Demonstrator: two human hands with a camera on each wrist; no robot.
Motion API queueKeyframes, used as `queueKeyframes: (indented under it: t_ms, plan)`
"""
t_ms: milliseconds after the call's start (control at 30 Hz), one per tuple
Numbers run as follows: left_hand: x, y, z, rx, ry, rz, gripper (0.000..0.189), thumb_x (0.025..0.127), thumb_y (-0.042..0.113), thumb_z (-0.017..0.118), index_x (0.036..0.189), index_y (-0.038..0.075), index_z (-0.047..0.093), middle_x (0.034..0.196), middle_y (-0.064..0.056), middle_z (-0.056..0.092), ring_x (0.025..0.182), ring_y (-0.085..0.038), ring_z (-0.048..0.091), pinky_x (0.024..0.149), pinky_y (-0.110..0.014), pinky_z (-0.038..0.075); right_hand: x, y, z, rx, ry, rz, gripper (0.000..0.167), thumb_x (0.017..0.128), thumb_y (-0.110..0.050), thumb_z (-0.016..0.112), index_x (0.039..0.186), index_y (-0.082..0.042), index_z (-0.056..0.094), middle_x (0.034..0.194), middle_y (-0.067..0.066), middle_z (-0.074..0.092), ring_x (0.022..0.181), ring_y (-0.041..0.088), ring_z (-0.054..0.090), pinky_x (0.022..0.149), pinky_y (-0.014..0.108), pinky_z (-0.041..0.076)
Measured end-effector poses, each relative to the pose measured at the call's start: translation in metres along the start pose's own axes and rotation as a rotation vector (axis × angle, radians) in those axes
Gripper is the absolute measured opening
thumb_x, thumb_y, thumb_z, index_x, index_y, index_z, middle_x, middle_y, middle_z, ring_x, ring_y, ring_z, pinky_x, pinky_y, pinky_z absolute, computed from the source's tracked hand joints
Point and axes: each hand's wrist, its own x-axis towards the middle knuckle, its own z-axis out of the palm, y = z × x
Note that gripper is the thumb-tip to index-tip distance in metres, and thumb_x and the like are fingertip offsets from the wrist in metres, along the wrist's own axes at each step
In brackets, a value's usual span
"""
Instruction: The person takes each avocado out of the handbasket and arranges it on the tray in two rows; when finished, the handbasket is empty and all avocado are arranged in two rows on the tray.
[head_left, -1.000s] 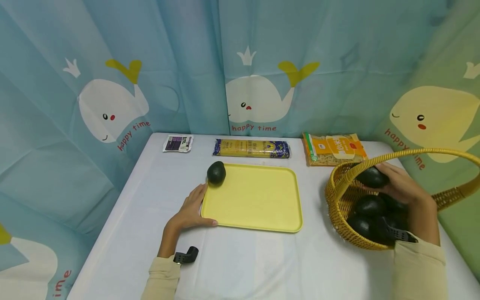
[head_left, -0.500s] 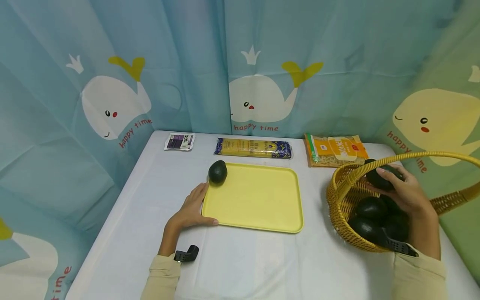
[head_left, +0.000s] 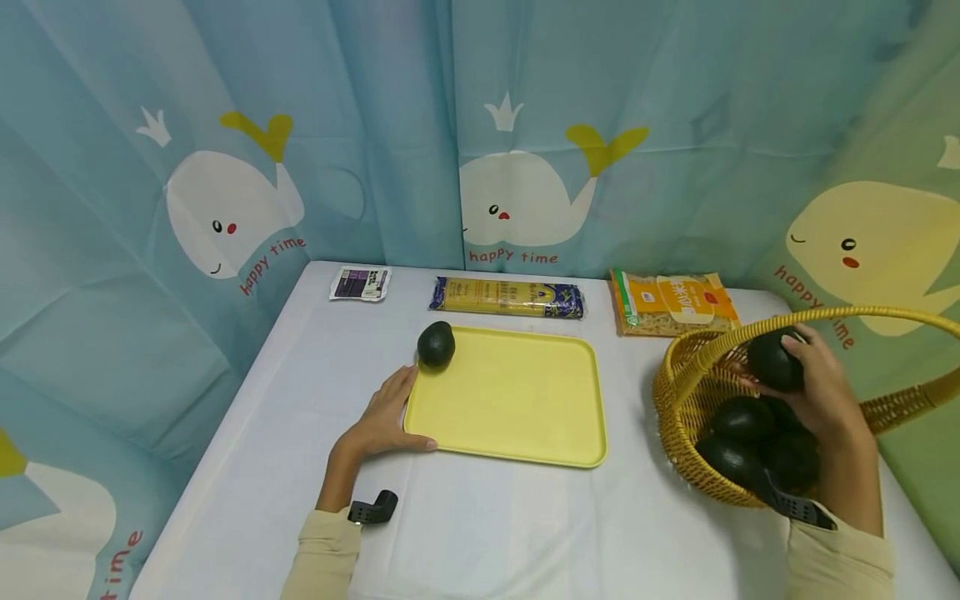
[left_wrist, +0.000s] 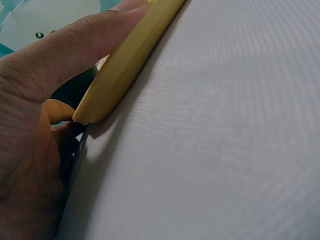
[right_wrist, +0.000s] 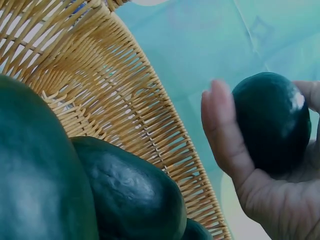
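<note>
My right hand (head_left: pixel 823 392) grips a dark green avocado (head_left: pixel 776 360) above the back of a wicker basket (head_left: pixel 678 442). In the right wrist view, fingers and thumb stand on opposite sides of that avocado (right_wrist: pixel 272 122). Several more avocados (head_left: pixel 742 419) lie in the basket below. My left hand (head_left: pixel 382 421) rests against the near left corner of a yellow tray (head_left: pixel 517 400), its fingers along the left side and its thumb along the front edge. The left wrist view shows the thumb lying along the tray's rim (left_wrist: pixel 120 75). One avocado (head_left: pixel 436 345) sits at the tray's far left corner.
Along the back of the white table lie a small purple-and-white packet (head_left: pixel 361 284), a long yellow-and-blue pack (head_left: pixel 507 297) and an orange bag (head_left: pixel 675 304). The basket's tall handle (head_left: pixel 847 313) arches over its opening. A whale-print curtain (head_left: pixel 390 125) hangs behind.
The right hand has lifted the avocado slightly and turned it more upright, drawing it a little to the right. The left hand and the tray keep their places.
</note>
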Motion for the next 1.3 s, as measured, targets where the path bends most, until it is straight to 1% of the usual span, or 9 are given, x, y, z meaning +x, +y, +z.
queueKeyframes:
  t_ms: [67, 233, 300, 633, 800, 900, 1067, 1200, 1300]
  plan:
    - [0.000, 0.001, 0.000, 0.000, -0.003, -0.003, 0.130, 0.061, 0.053, 0.084, 0.158, 0.009, 0.010, 0.162, -0.017, 0.017, 0.150, -0.038, 0.010, 0.117, -0.064, 0.014, -0.002, -0.001, 0.000, 0.010, -0.006, 0.006, 0.033, 0.105, -0.013, 0.032, 0.135, -0.026, 0.038, 0.112, -0.004, 0.046, 0.087, 0.014, 0.065, 0.058, 0.042, 0.060]
    - [-0.001, 0.002, 0.000, -0.012, -0.012, -0.007, 0.130, 0.061, 0.053, 0.084, 0.158, 0.010, 0.010, 0.162, -0.017, 0.016, 0.151, -0.038, 0.009, 0.117, -0.065, 0.013, -0.009, 0.001, 0.004, 0.025, -0.059, -0.050, 0.034, 0.106, -0.013, 0.026, 0.136, -0.023, 0.038, 0.108, 0.001, 0.054, 0.077, 0.029, 0.072, 0.049, 0.039, 0.057]
    - [-0.001, 0.001, 0.000, -0.013, -0.015, -0.009, 0.130, 0.061, 0.054, 0.084, 0.158, 0.010, 0.009, 0.163, -0.017, 0.015, 0.151, -0.038, 0.008, 0.116, -0.066, 0.013, -0.012, 0.002, 0.006, 0.023, -0.078, -0.081, 0.036, 0.106, -0.012, 0.024, 0.137, -0.023, 0.037, 0.110, 0.001, 0.054, 0.077, 0.027, 0.072, 0.047, 0.037, 0.056]
    - [0.000, 0.001, 0.000, 0.008, -0.033, -0.035, 0.133, 0.061, 0.055, 0.084, 0.158, 0.008, 0.006, 0.164, -0.018, 0.010, 0.151, -0.037, 0.005, 0.117, -0.065, 0.011, -0.021, 0.004, 0.020, 0.100, -0.227, -0.237, 0.040, 0.106, -0.009, 0.017, 0.143, -0.015, 0.029, 0.120, 0.010, 0.053, 0.090, 0.031, 0.073, 0.055, 0.037, 0.059]
    - [0.000, 0.001, 0.000, 0.006, -0.031, -0.035, 0.133, 0.061, 0.056, 0.084, 0.158, 0.010, 0.006, 0.164, -0.016, 0.011, 0.151, -0.036, 0.005, 0.117, -0.064, 0.011, -0.030, 0.004, 0.026, 0.130, -0.293, -0.298, 0.045, 0.105, -0.001, 0.017, 0.148, -0.012, 0.022, 0.129, 0.014, 0.041, 0.096, 0.035, 0.072, 0.060, 0.037, 0.060]
    - [0.000, 0.001, 0.000, 0.007, -0.028, -0.030, 0.132, 0.061, 0.056, 0.083, 0.158, 0.011, 0.007, 0.163, -0.016, 0.012, 0.151, -0.037, 0.006, 0.117, -0.064, 0.012, -0.037, 0.002, 0.030, 0.038, -0.292, -0.328, 0.052, 0.102, 0.006, 0.021, 0.151, -0.010, 0.018, 0.134, 0.013, 0.033, 0.097, 0.030, 0.071, 0.059, 0.036, 0.060]
    - [0.000, 0.001, -0.001, 0.010, -0.022, -0.028, 0.131, 0.061, 0.055, 0.083, 0.158, 0.010, 0.007, 0.163, -0.017, 0.013, 0.151, -0.037, 0.007, 0.117, -0.064, 0.013, -0.047, -0.003, 0.037, -0.115, -0.325, -0.351, 0.064, 0.096, 0.017, 0.027, 0.154, -0.005, 0.010, 0.138, 0.013, 0.032, 0.101, 0.025, 0.069, 0.059, 0.038, 0.060]
    - [0.000, 0.002, -0.001, 0.012, -0.024, -0.032, 0.131, 0.061, 0.055, 0.083, 0.158, 0.010, 0.007, 0.163, -0.017, 0.013, 0.151, -0.037, 0.007, 0.117, -0.064, 0.013, -0.056, -0.006, 0.041, -0.221, -0.379, -0.348, 0.070, 0.093, 0.021, 0.030, 0.154, -0.003, 0.005, 0.134, 0.014, 0.050, 0.096, 0.027, 0.071, 0.060, 0.039, 0.058]
    - [-0.001, 0.003, -0.001, 0.011, -0.025, -0.030, 0.131, 0.061, 0.056, 0.083, 0.158, 0.009, 0.008, 0.163, -0.018, 0.013, 0.151, -0.038, 0.008, 0.116, -0.064, 0.014, -0.062, -0.007, 0.046, -0.248, -0.439, -0.342, 0.071, 0.093, 0.020, 0.030, 0.153, -0.002, 0.001, 0.116, 0.019, 0.064, 0.089, 0.029, 0.072, 0.054, 0.039, 0.055]
